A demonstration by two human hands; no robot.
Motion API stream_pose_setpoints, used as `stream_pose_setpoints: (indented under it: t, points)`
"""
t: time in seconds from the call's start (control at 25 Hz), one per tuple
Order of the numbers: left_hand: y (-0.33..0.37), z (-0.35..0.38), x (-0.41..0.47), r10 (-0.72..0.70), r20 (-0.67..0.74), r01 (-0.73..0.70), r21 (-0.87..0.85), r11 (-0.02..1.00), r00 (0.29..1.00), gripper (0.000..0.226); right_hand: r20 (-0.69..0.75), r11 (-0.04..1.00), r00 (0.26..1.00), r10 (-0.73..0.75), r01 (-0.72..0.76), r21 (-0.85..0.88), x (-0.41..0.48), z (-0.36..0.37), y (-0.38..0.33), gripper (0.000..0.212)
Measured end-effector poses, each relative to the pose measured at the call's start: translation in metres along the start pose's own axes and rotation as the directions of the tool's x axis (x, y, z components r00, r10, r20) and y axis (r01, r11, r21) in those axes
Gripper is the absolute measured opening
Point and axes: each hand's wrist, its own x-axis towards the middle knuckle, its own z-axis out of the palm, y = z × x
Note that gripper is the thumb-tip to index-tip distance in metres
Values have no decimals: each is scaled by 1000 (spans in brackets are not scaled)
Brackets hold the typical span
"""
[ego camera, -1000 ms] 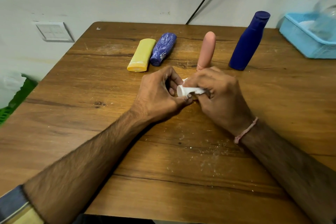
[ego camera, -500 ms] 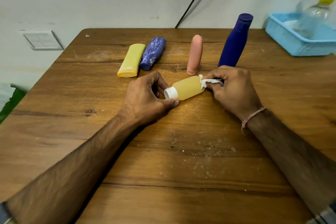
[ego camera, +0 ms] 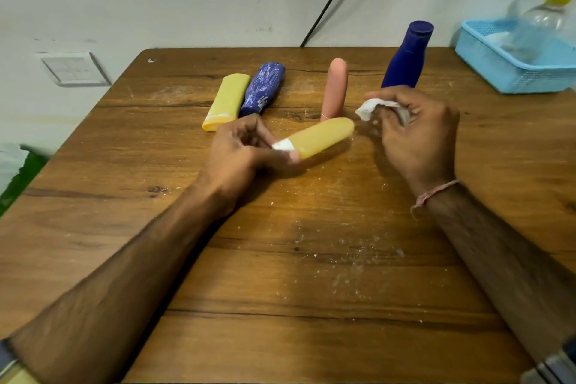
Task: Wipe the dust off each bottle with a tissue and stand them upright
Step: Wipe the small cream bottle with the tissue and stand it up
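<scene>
An amber bottle (ego camera: 321, 135) is pinched at its white cap (ego camera: 283, 145) by the left hand (ego camera: 246, 150), just in front of the upright pink bottle (ego camera: 335, 87). It is seemingly tilted slightly off the table (ego camera: 280, 290), though this is unclear. A crumpled tissue (ego camera: 371, 107) is gripped in the curled right hand (ego camera: 414, 134), right of the pink bottle and apart from the amber one. A dark blue bottle (ego camera: 405, 59) is stood upright farther right of the pink bottle. A yellow bottle (ego camera: 227, 100) and a patterned blue bottle (ego camera: 263, 87) are laid flat to its left.

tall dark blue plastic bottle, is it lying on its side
No, the tall dark blue plastic bottle stands upright on the wooden table.
</scene>
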Motion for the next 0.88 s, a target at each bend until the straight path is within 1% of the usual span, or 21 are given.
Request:
stream_pose_setpoints:
  t: [0.04, 0.08, 0.12, 0.16, 0.2, 0.24, 0.32, 0.36, 0.4, 0.44, 0.48, 0.52, 0.56, 0.6, 0.64, 0.68, 0.72, 0.76, 0.8, 0.88]
  points:
    - [3, -3, 2, -39, 49, 51, -254, 966, 998, 28, -38, 997, 997, 69, -68, 27, 2, -1, 2, 29]
    - [7, -5, 3, -76, 103, 116, -458, 881, 992, 22, -55, 992, 991, 119, -117, 47, 3, -1, 4, 30]
    - [11, -5, 2, -116, 153, 185, -586, 789, 981, 17, -54, 987, 986, 155, -152, 57, 3, 0, 4, 30]
    - [13, -4, 1, -146, 204, 246, -656, 714, 968, 15, -44, 981, 982, 185, -182, 65, 3, 3, 4, 29]
    - [14, -4, 1, -161, 250, 292, -683, 670, 955, 14, -32, 975, 977, 209, -206, 80, 2, 5, 3, 29]
    - [15, -3, 0, -166, 291, 326, -684, 653, 942, 21, -22, 969, 973, 229, -226, 102, 1, 8, 4, 29]
    - [13, -3, 0, -159, 361, 373, -664, 648, 919, 38, -8, 945, 959, 285, -279, 169, 1, 13, 8, 28]
    - [13, -3, 1, -161, 387, 395, -662, 637, 908, 40, 11, 914, 939, 345, -338, 223, 1, 15, 10, 27]
    - [13, -4, 2, -167, 403, 413, -665, 622, 900, 37, 46, 861, 906, 422, -416, 291, 1, 16, 11, 26]
    - [11, -4, 3, -168, 401, 415, -675, 610, 900, 34, 103, 787, 862, 496, -497, 367, 2, 17, 11, 23]
    - [10, -4, 3, -160, 388, 399, -680, 615, 908, 32, 173, 695, 814, 554, -567, 443, 2, 18, 10, 22]
    - [7, -3, 5, -137, 360, 358, -669, 651, 923, 32, 247, 597, 769, 589, -620, 508, 2, 18, 8, 20]
    - [5, -1, 5, -106, 320, 296, -632, 716, 941, 34, 308, 511, 733, 607, -656, 555, 3, 18, 5, 19]
    - [2, 2, 4, -80, 264, 220, -554, 803, 961, 36, 351, 445, 708, 613, -677, 586, 4, 16, 3, 19]
    - [1, 5, 3, -68, 190, 142, -413, 900, 979, 39, 382, 400, 693, 611, -687, 607, 4, 16, 3, 21]
    - [2, 9, 2, -47, 98, 66, -201, 977, 994, 41, 406, 369, 689, 600, -689, 623, 4, 14, 3, 24]
    - [4, 12, 0, -5, 16, 4, 36, 999, 1000, 40, 424, 353, 692, 584, -687, 635, 4, 14, 3, 26]
    - [5, 15, 0, 41, -22, -35, 224, 974, 999, 40, 434, 354, 701, 566, -682, 640, 4, 13, 3, 27]
    - [6, 18, 0, 68, -21, -56, 348, 936, 997, 40, 432, 372, 713, 553, -675, 637, 4, 13, 3, 29]
    - [5, 23, 3, 77, 26, -80, 462, 883, 997, 39, 412, 444, 741, 531, -657, 609, 2, 15, 3, 32]
